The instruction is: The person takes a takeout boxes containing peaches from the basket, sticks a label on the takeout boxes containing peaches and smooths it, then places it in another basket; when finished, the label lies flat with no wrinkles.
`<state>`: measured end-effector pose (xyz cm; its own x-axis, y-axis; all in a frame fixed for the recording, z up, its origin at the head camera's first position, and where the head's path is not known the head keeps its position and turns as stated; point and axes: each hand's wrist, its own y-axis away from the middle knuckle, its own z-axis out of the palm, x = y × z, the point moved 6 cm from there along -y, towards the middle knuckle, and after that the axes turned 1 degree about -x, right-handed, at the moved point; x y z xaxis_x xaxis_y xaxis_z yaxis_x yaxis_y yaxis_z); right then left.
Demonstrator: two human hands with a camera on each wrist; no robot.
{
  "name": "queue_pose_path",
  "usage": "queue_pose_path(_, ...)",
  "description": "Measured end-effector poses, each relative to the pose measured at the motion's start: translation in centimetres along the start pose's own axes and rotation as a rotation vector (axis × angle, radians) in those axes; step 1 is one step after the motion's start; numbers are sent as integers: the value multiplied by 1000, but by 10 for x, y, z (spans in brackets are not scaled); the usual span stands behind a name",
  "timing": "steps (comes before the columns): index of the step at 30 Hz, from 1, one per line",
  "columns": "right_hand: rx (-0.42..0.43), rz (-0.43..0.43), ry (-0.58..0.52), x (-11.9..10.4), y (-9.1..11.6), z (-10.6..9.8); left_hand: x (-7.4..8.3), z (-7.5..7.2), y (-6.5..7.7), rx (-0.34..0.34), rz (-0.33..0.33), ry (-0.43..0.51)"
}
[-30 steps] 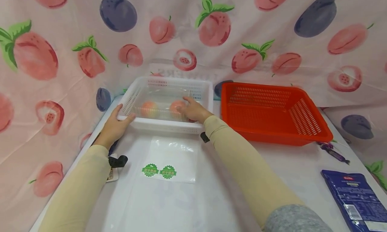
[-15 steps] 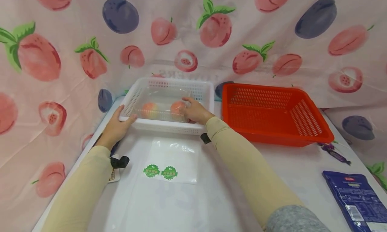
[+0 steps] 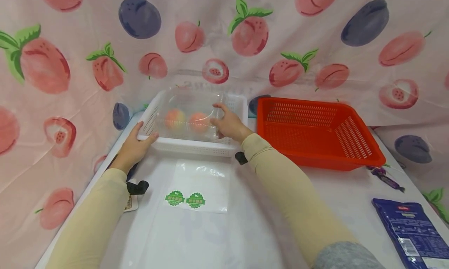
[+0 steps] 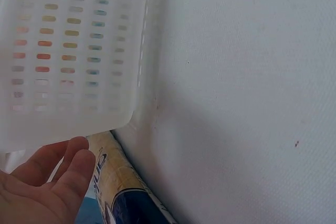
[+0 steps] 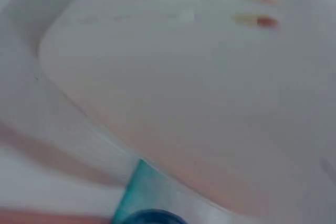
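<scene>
A clear plastic box (image 3: 196,99) is tilted inside the white slotted basket (image 3: 196,145), its far edge at the basket's back rim. Two round red-and-yellow fruits, likely apples (image 3: 198,122), show through the clear plastic. With thumb and fingers, my right hand (image 3: 231,124) holds the box's right side. My left hand (image 3: 136,148) grips the basket's front left corner; in the left wrist view its fingers (image 4: 79,166) are at the basket's (image 4: 73,90) corner. The right wrist view is blurred by the near basket wall (image 5: 173,77); the hand's grasp is hidden there.
A red slotted basket (image 3: 298,160) stands to the right. Beyond it lie purple-wrapped candies (image 3: 387,179) and a blue packet (image 3: 408,230). A clear bag with two green labels (image 3: 201,183) lies in front. A blue-and-tan packet (image 4: 123,182) lies beneath the left hand.
My right hand has lifted the clear box a little, up and away, and the fruits have shifted with it. The left hand stays on the white basket.
</scene>
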<state>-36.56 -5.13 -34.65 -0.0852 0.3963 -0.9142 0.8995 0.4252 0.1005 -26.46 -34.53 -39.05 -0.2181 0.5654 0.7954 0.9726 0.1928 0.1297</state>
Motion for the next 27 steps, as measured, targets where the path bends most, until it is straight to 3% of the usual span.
queue_pose_path(13, 50, -69, -42, -34, 26, -42, 2, 1, 1, -4, 4, 6)
queue_pose_path(19, 52, -67, -60, -39, 43, -58, 3, 1, 2, -17, 7, 17)
queue_pose_path(27, 95, -132, -17, -42, 71, -80, 2, 2, 0, -21, 1, -14)
